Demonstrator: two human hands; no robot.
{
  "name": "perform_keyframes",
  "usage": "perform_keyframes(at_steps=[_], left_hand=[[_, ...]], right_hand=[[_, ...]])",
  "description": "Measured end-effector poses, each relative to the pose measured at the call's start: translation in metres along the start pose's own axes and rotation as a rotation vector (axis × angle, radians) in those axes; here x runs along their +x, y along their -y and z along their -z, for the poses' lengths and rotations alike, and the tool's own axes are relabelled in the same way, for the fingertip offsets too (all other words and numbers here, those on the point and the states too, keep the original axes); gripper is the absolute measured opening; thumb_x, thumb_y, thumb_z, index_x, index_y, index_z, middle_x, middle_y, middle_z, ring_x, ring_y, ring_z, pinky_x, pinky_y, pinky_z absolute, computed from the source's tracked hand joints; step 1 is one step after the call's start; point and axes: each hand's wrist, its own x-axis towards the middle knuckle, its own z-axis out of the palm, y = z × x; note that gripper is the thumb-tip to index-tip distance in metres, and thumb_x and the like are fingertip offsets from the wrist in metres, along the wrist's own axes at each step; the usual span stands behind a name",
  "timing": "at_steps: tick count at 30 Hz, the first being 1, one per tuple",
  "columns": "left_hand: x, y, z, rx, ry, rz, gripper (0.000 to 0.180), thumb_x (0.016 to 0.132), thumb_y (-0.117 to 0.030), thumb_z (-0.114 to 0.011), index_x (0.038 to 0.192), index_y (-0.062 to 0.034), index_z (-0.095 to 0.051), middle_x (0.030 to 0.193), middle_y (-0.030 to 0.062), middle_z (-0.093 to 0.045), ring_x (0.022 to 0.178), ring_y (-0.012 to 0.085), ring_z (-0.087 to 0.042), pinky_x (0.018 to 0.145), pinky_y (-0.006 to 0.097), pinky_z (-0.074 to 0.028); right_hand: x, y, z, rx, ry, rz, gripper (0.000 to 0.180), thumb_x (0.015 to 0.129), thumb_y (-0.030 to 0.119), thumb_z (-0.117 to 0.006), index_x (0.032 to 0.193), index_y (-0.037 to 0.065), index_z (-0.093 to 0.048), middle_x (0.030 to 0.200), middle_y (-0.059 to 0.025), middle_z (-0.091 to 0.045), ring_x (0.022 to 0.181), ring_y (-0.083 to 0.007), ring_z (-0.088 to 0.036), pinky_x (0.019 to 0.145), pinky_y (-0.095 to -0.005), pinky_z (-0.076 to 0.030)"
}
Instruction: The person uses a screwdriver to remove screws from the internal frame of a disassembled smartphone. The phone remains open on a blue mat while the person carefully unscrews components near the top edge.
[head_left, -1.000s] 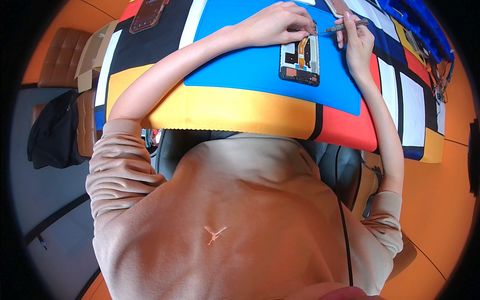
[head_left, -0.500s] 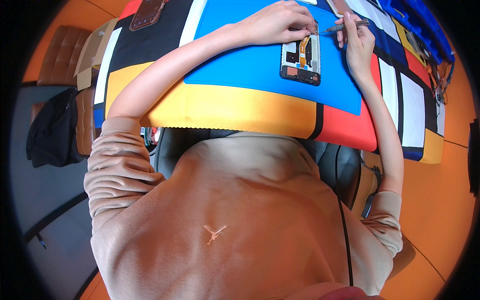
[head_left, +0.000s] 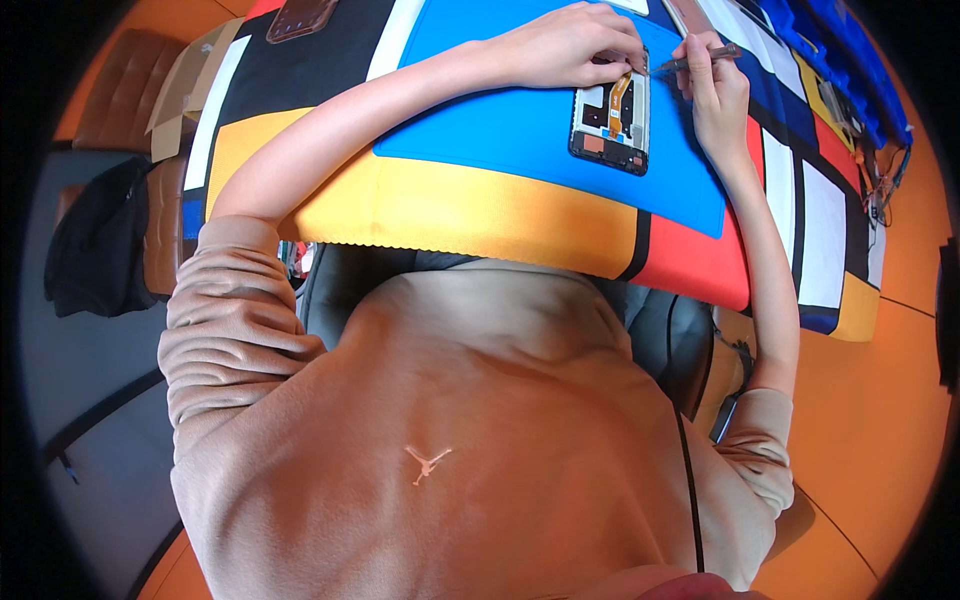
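Not much packaging around us here. There's a flattened brown cardboard box (head_left: 185, 90) hanging off the far left edge of the table, flaps open. Screen-wise, the only candidates are an opened phone (head_left: 611, 112) lying back-side up on the blue mat, so its display is hidden, and a dark brownish phone-shaped slab (head_left: 301, 17) at the table's far edge.

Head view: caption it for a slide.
Left hand steadies an opened black smartphone on a blue mat; right hand holds a thin tool.
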Motion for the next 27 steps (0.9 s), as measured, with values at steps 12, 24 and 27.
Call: perform_keyframes(at_steps=[12,24,27], left_hand=[[0.001,0.005,-0.01,0.202,0.003,-0.019,0.018,0.095,-0.019,-0.063,0.107,-0.0112,-0.075,0.105,0.0052,-0.069,0.105,0.0244,-0.062,0.097,0.041,-0.051],[0.016,0.002,0.012,0.164,0.161,-0.179,0.015,0.092,-0.015,-0.069,0.104,-0.0074,-0.072,0.098,0.0061,-0.061,0.085,0.0212,-0.056,0.078,0.033,-0.05],[0.018,0.002,0.013,0.112,0.166,-0.134,0.014,0.088,-0.013,-0.071,0.1,-0.0074,-0.074,0.096,0.0054,-0.06,0.083,0.0209,-0.054,0.075,0.032,-0.049]], right_hand=[[0.029,0.013,0.01,-0.141,0.222,0.214,0.02,0.108,0.022,-0.053,0.119,0.005,-0.055,0.081,-0.004,-0.055,0.072,-0.0109,-0.052,0.066,-0.0256,-0.043],[0.026,0.032,0.008,-0.355,0.027,0.283,0.033,0.09,0.009,-0.076,0.116,0.01,-0.056,0.083,-0.0009,-0.059,0.068,-0.0119,-0.057,0.064,-0.0267,-0.044],[0.026,0.045,0.013,-0.298,0.058,0.097,0.03,0.081,0.01,-0.079,0.106,0.01,-0.063,0.078,0.001,-0.062,0.068,-0.0177,-0.06,0.082,-0.0357,-0.048]])
